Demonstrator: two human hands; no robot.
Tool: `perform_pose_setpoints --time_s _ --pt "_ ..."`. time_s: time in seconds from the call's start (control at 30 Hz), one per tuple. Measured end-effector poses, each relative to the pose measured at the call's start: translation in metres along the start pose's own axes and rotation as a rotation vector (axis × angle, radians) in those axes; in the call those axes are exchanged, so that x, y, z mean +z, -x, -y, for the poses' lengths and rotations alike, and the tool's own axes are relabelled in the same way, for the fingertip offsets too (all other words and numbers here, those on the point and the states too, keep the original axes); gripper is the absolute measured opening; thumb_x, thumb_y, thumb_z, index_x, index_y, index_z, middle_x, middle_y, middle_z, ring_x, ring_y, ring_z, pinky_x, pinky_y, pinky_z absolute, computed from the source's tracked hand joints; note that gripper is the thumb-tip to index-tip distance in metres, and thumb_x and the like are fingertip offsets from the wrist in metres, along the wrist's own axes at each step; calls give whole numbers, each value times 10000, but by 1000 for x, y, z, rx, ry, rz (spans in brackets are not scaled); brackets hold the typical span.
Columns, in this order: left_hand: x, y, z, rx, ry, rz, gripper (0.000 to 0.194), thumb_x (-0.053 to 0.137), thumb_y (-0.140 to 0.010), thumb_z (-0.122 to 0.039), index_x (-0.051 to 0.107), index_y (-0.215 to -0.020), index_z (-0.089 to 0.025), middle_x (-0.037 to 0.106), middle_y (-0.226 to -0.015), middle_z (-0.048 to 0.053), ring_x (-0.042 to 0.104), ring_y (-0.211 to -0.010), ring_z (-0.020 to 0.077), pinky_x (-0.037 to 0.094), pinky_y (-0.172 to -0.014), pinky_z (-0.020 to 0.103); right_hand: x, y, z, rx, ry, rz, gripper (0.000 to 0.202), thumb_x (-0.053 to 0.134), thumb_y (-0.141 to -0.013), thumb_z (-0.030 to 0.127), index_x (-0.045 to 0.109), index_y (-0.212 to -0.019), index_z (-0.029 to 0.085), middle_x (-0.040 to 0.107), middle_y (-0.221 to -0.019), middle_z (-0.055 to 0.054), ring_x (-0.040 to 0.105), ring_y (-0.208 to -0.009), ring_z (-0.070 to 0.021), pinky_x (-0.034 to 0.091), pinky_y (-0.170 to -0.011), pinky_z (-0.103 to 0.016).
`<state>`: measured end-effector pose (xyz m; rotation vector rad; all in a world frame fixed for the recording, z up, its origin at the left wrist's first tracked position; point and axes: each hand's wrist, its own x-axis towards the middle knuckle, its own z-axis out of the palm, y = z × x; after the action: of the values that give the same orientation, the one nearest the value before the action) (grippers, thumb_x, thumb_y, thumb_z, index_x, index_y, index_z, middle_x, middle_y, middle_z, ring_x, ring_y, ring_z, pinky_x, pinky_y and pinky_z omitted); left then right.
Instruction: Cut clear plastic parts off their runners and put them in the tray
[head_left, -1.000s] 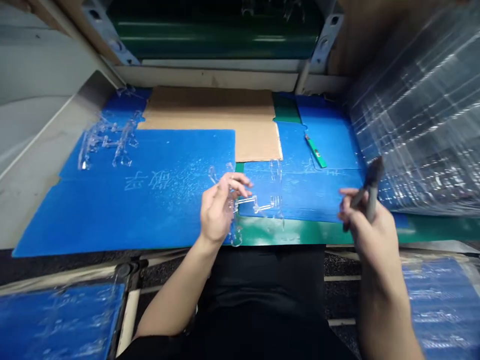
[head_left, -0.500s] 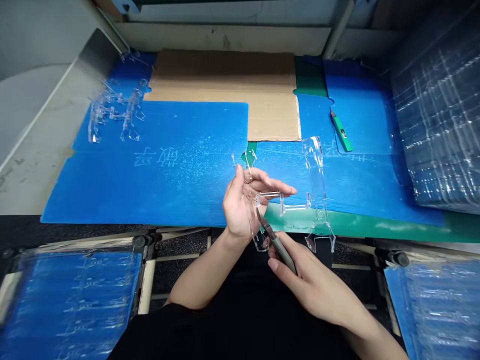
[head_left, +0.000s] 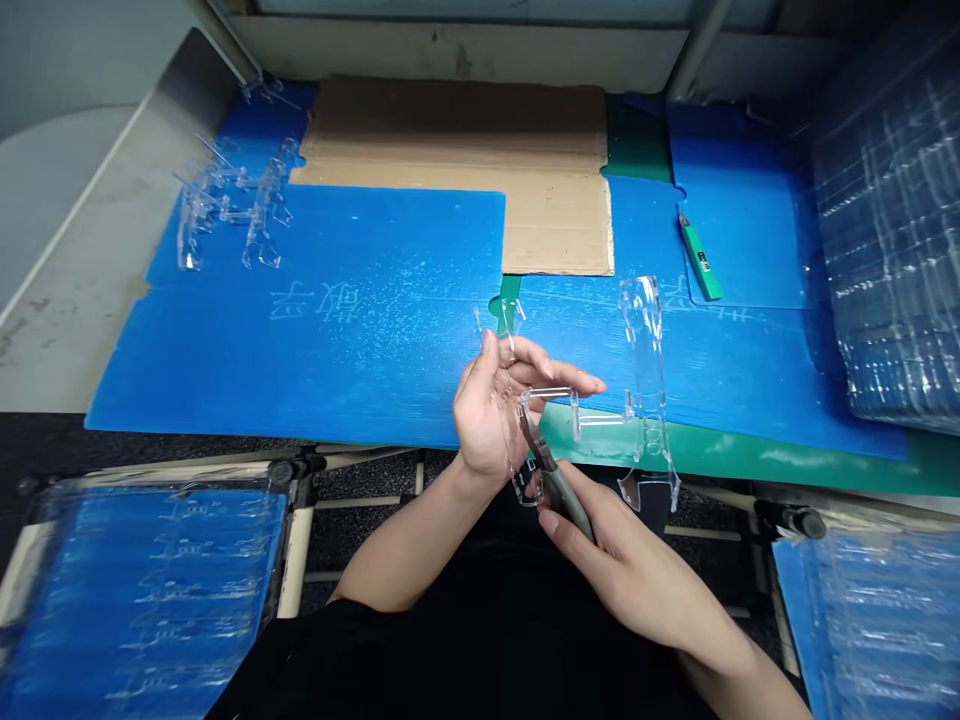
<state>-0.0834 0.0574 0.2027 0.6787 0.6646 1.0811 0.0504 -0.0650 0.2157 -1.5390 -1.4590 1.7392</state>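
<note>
A green table [head_left: 780, 460] carries blue sheets [head_left: 300, 360] and brown cardboard [head_left: 457, 130]. On the sheets lie clear plastic parts [head_left: 260, 208], far left, and a green knife [head_left: 699, 258], right.

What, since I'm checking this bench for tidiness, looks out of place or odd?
Two small things. Pale specks dot the large blue sheet, perhaps debris or scratches; I can't tell which. A green-handled tool lies loose and slanted on the blue sheeting at right.
</note>
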Motion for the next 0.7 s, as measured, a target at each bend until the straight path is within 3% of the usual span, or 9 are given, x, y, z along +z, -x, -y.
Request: perform_pose_setpoints --time_s 0.13,0.3,0.53,0.63,0.7 --pt "1 0 1 -12 25 20 592 385 -1097 -665 657 -775 -249 825 -796 45 834 -821 283 667 -911 500 -2 1 4 -7 27 5 260 480 -1123 502 604 -1111 273 719 -1165 -62 651 -1097 -302 492 -1027 -538" --pt "0 1 1 -48 9 26 599 373 -1099 -667 653 -782 -242 829 -815 56 836 -838 292 666 -918 509 -6 1 8 -29 29 39 213 474 -1129 443 596 -1126 269 703 -1076 -44 640 -982 -260 504 -953 -474" --pt "-3 -2 6 -97 15 8 587 404 -1083 -678 669 -804 -235 841 -862 77 842 -905 315 671 -950 531 -2 -2 -2 -18 -116 49 244 475 -1145 443 613 -1107 245 608 -869 -19 556 -747 -181 494 -695 -321" --pt "-4 -8 9 -59 -20 31 584 392 -1102 -649 733 -880 -231 852 -975 87 827 -1050 321 647 -1027 530 3 -9 -7 -25 -304 18 270 510 -1137 463 606 -1055 225 546 -848 -3 491 -698 -146 452 -630 -279" --pt "-8 -15 8 -3 -131 73 552 395 -1123 -589 799 -997 -234 828 -1223 89 749 -1277 316 600 -1120 512 4 -15 -12 -39 -445 12 299 548 -1121 498 586 -1033 215 497 -824 16 438 -666 -125 400 -591 -256"
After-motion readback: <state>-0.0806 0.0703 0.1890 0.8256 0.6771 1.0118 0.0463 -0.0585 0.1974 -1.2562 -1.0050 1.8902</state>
